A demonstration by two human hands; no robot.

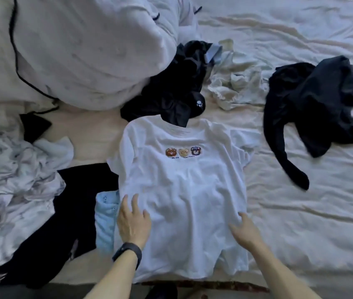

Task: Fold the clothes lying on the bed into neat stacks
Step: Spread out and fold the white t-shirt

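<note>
We have the white T-shirt (182, 190) spread flat on the bed (300, 212), picture side up, so it is ready to fold. Our left hand (133, 223) and right hand (246, 230) lie open on its bottom part, one near each side, smoothing, holding nothing.

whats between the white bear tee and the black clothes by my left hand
A light blue garment, against the white tee and the black clothes; head view.
</note>
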